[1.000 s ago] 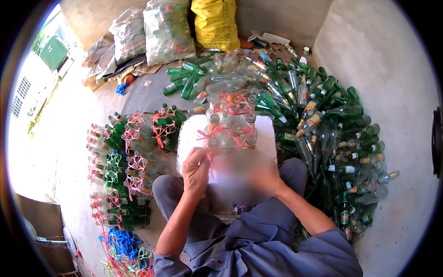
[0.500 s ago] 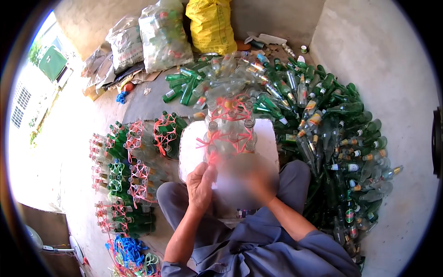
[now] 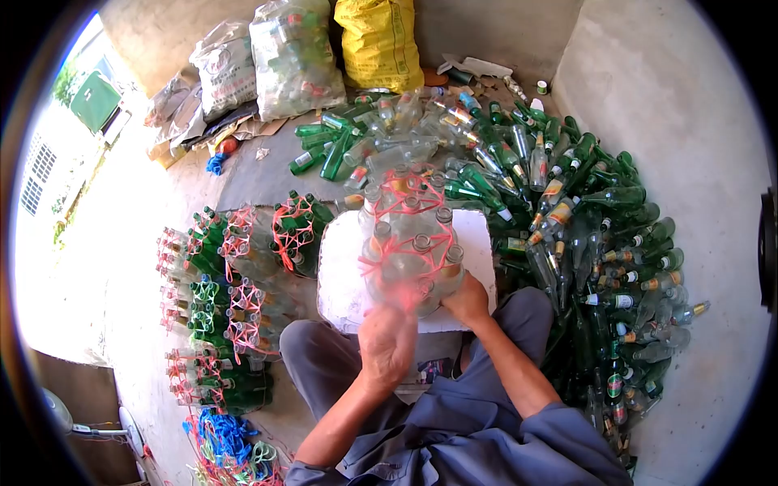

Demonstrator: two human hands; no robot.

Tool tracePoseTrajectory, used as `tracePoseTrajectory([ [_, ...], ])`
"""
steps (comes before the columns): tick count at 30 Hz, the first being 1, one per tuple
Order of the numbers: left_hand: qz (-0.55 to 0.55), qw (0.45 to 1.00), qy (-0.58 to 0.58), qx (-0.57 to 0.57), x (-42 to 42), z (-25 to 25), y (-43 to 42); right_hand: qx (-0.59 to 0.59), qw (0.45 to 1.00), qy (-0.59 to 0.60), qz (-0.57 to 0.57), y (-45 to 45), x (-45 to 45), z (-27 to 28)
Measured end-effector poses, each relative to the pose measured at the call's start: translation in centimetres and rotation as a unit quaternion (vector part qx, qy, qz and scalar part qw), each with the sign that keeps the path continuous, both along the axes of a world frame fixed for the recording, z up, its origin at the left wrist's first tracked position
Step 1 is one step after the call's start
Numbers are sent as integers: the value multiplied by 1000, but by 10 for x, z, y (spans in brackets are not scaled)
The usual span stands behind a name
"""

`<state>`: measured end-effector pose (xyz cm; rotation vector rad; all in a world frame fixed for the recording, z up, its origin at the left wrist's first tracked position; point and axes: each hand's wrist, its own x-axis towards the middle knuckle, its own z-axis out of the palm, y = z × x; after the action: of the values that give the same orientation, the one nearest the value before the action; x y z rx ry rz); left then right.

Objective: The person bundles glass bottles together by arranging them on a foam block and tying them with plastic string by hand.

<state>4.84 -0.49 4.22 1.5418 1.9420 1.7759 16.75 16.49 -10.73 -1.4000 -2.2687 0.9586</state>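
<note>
A bundle of clear glass bottles [image 3: 413,267] stands on a white board [image 3: 340,283] between my knees. Pink plastic string [image 3: 397,240] criss-crosses around the bottle necks. At the near side of the bundle, my left hand [image 3: 389,344] is closed around the pink string, its fingertips smeared by motion. My right hand [image 3: 468,301] grips the lowest bottle on the right side of the bundle; part of its fingers is hidden behind the glass.
Green and clear loose bottles [image 3: 600,243] are heaped behind and to the right. Tied bottle bundles [image 3: 219,308] stand at left, with tangled blue and pink string [image 3: 227,441] below them. Filled sacks, one yellow [image 3: 378,44], line the back wall.
My right hand, blurred in front of the bundle before, now rests at its right side. My left hand has moved right and slightly down, and the near bottles now show more plainly.
</note>
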Motion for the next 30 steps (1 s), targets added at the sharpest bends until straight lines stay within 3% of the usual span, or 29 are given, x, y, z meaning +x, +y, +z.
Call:
tracePoseTrajectory([
  [5,-26,999,16,14,13,-8,15,42,999,16,19,40,-6,-7],
  [8,-34,998,27,39,19,-5,34,-5,996,56,73,55,-19,41],
  [12,-45,994,88,42,23,-4,51,-1,987,107,121,73,-30,56],
  [18,-87,980,178,17,24,-16,43,84,983,-124,103,77,-16,46],
  [21,-103,977,188,14,25,-25,34,84,995,-35,41,63,4,50],
  [24,-118,972,204,-1,23,-27,27,-208,956,203,42,47,24,53],
  [27,-133,965,224,-15,21,-18,24,-336,908,241,63,12,24,110],
  [30,-142,959,245,-15,22,-12,24,-424,824,354,123,-6,20,120],
])
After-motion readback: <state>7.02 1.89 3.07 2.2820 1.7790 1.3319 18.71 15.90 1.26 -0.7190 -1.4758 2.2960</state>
